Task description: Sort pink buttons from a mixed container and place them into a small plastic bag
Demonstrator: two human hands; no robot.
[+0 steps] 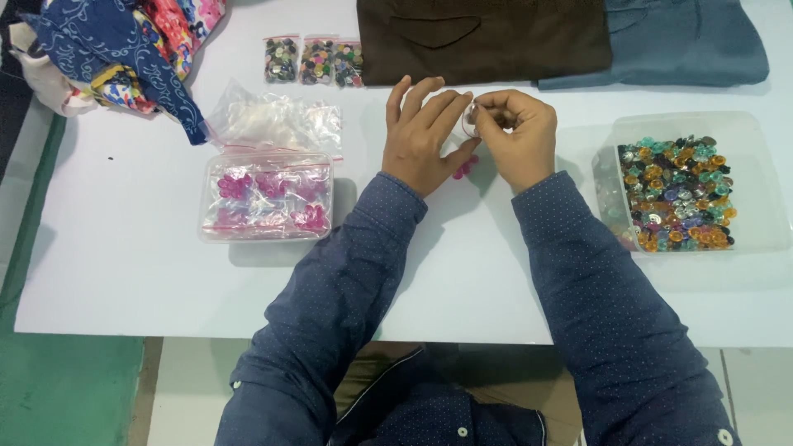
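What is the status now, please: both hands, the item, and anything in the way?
Left hand and right hand pinch a small clear bag together. Pink pieces lie under the hands. Nothing blocks them; tray of mixed buttons at right.

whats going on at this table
A person in a dark blue dotted shirt holds a small clear bag between the left hand and the right hand, with pink buttons under them. A tray of mixed coloured buttons sits on the right, a box of bagged pink buttons on the left.
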